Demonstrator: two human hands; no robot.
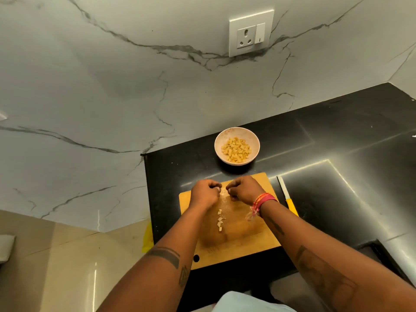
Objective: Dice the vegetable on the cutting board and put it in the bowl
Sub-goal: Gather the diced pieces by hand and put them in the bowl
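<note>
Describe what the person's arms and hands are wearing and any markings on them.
Both forearms are bare, with no sleeves and no gloves. The left hand has nothing on its wrist; its forearm carries a dark band tattoo and a smaller mark below it. The right hand has red and orange thread bands at the wrist, and dark tattoo work runs along that forearm.

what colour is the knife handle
Yellow. The knife lies on the counter right of the board, seen in the head view.
</note>
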